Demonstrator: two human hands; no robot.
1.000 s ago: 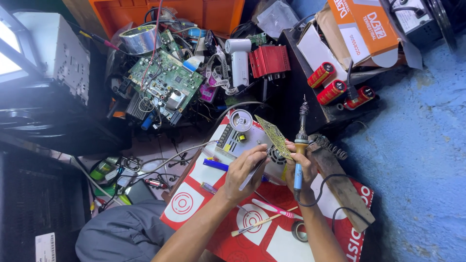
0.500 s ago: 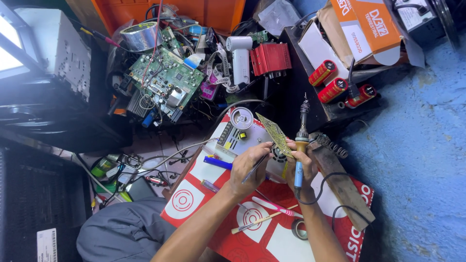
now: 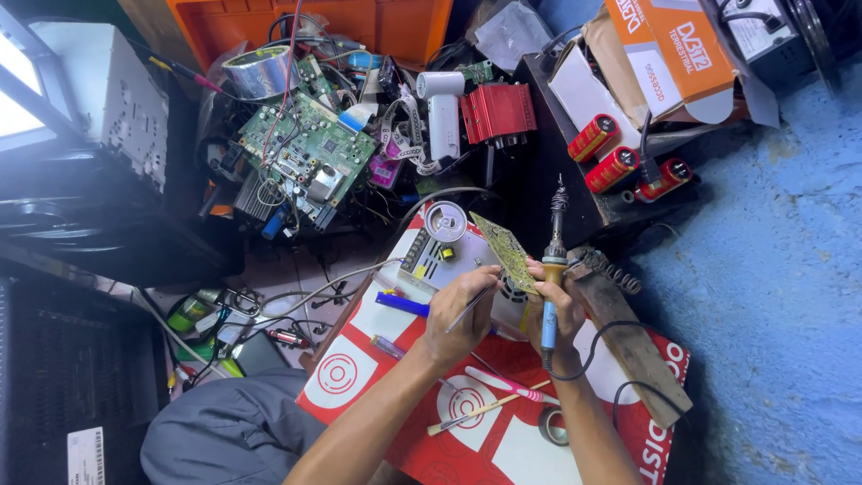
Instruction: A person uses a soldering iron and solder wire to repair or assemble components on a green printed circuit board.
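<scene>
While right fingers [image 3: 558,310] grip the soldering iron [image 3: 553,269], left fingers [image 3: 467,301] pinch tweezers [image 3: 473,305] beside the circuit board [image 3: 505,251].

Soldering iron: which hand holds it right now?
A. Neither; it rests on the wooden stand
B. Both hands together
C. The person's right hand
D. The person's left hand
C. The right hand is closed around the blue-and-orange handle of the soldering iron, its tip pointing away from the person, while the left hand holds a thin tool against the small circuit board.
</scene>
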